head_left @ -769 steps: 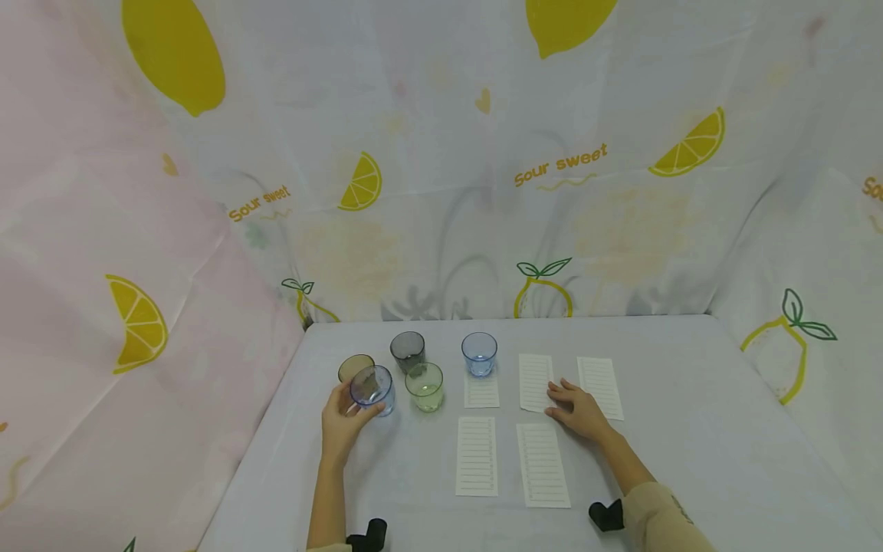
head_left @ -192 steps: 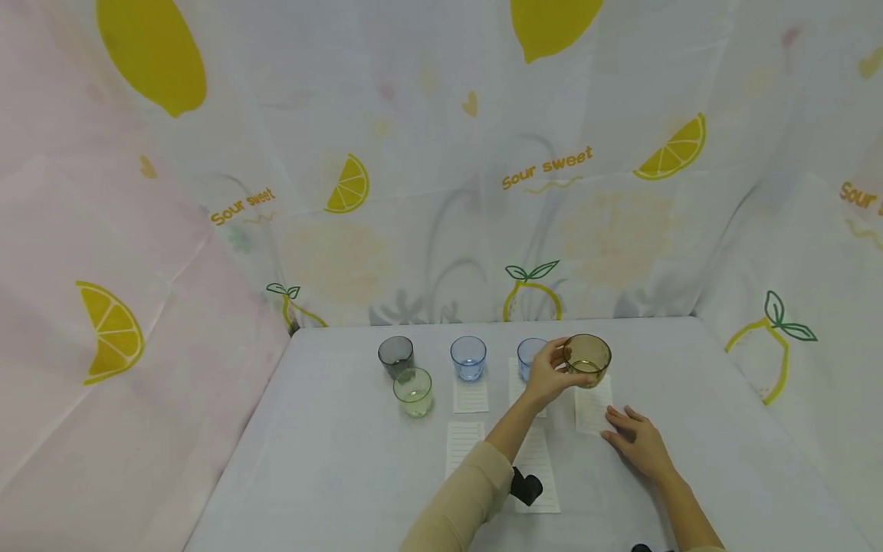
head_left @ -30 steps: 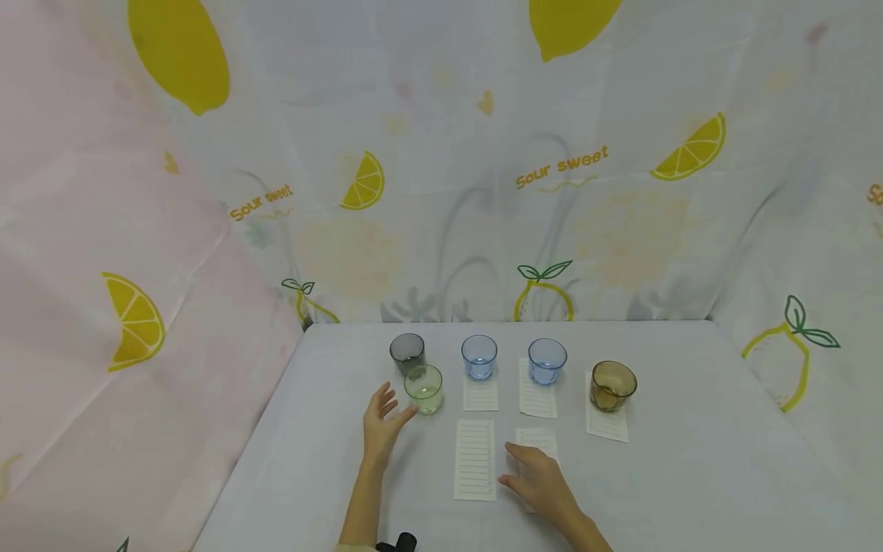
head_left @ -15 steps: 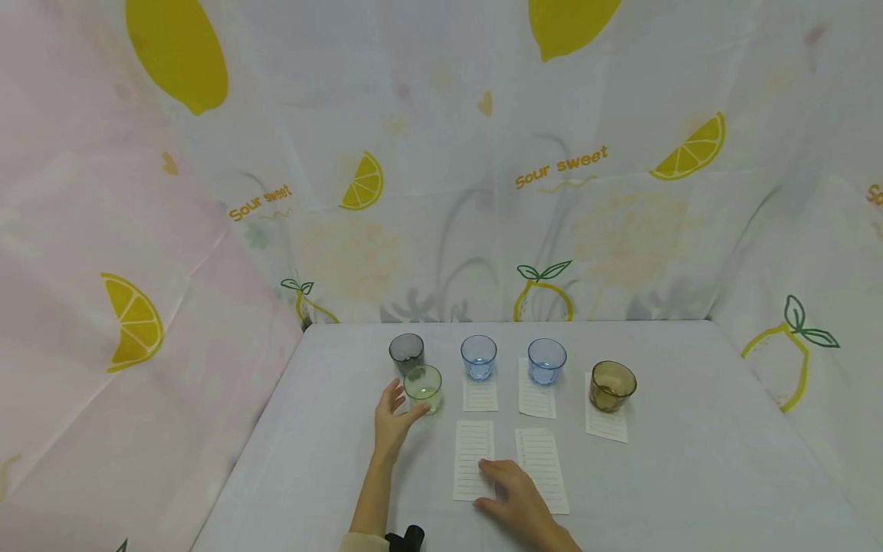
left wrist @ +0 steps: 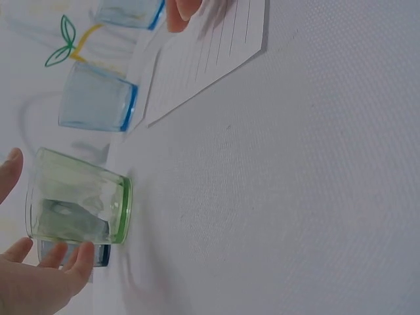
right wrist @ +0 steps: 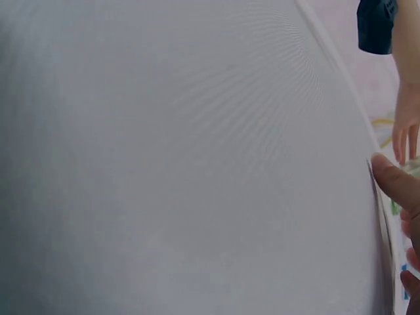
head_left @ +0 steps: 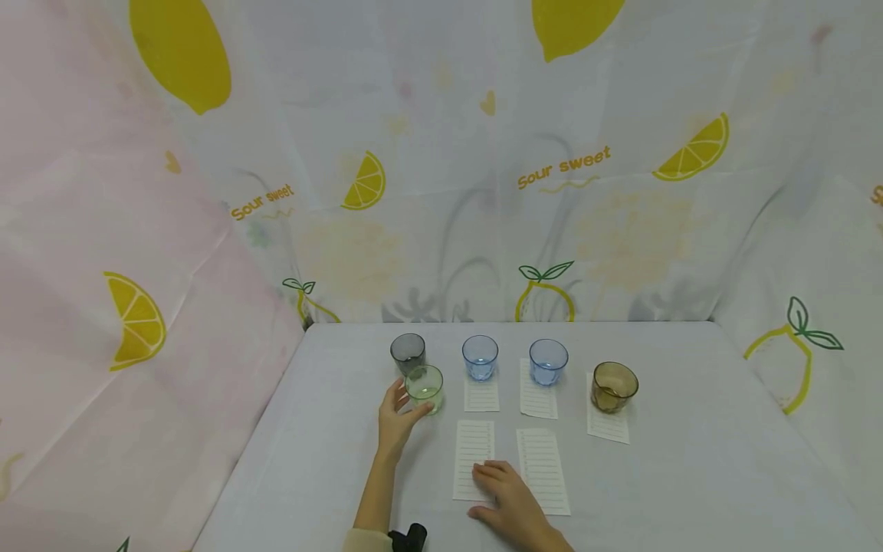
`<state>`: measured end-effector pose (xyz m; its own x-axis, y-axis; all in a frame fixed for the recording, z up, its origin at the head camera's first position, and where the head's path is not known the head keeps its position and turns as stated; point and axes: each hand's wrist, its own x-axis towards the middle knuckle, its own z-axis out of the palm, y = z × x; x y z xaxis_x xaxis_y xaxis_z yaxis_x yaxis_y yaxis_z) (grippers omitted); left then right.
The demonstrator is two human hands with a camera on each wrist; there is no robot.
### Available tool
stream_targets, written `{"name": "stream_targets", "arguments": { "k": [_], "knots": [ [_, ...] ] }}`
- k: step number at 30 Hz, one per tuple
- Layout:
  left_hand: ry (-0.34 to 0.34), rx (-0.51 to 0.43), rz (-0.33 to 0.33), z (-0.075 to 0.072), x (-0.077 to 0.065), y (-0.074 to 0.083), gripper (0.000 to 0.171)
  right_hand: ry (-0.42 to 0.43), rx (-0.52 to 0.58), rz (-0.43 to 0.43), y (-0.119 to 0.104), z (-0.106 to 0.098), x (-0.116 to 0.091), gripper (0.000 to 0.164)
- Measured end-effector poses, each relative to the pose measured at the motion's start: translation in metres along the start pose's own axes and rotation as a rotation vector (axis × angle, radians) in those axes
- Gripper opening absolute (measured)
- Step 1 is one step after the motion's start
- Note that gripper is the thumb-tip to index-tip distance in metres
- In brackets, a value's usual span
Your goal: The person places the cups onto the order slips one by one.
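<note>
A clear green glass [head_left: 425, 383] stands upright on the white table. My left hand [head_left: 395, 428] is around its near left side, fingers at one side and thumb in front. In the left wrist view the fingertips lie close along the green glass [left wrist: 82, 190], while the thumb [left wrist: 9, 173] appears apart from it. Over the near left lined paper slip [head_left: 474, 445] is my right hand [head_left: 509, 502], fingers spread and loosely bent. The right wrist view shows its thumb [right wrist: 394, 180] by the paper's edge. Behind the green glass stands a grey glass [head_left: 407, 350].
Two blue glasses [head_left: 480, 356] [head_left: 548, 362] and an amber glass [head_left: 614, 386] stand on paper slips along the back and right. Another lined slip [head_left: 548, 475] lies beside my right hand. A lemon-print curtain [head_left: 441, 230] rises behind the table [head_left: 690, 475].
Long before, one blue glass and the amber glass were carried rightward onto slips. Within the last second my left hand moved right around the green glass, and my right hand moved left over the near left slip.
</note>
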<state>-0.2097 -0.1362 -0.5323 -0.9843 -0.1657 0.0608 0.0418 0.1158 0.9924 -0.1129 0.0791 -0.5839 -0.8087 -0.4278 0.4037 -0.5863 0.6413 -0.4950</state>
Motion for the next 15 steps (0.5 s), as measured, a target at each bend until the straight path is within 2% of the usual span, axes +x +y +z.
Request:
{"name": "stream_targets", "arguments": {
  "k": [4,8,12,15],
  "knots": [
    [-0.023,-0.023,-0.004,0.000,-0.007,0.017,0.078,0.059,-0.050,-0.036,0.001,0.003,-0.002,0.063],
    [-0.033,-0.036,-0.012,0.000,-0.014,0.032,0.076,0.041,-0.058,-0.023,0.000,0.000,-0.005,0.063],
    [-0.037,-0.049,-0.017,-0.001,-0.015,0.033,0.075,-0.016,-0.030,0.003,0.000,-0.004,-0.007,0.055],
    [-0.034,-0.049,-0.020,-0.001,-0.014,0.030,0.075,-0.021,-0.005,0.004,0.002,-0.004,-0.008,0.050]
  ]
}}
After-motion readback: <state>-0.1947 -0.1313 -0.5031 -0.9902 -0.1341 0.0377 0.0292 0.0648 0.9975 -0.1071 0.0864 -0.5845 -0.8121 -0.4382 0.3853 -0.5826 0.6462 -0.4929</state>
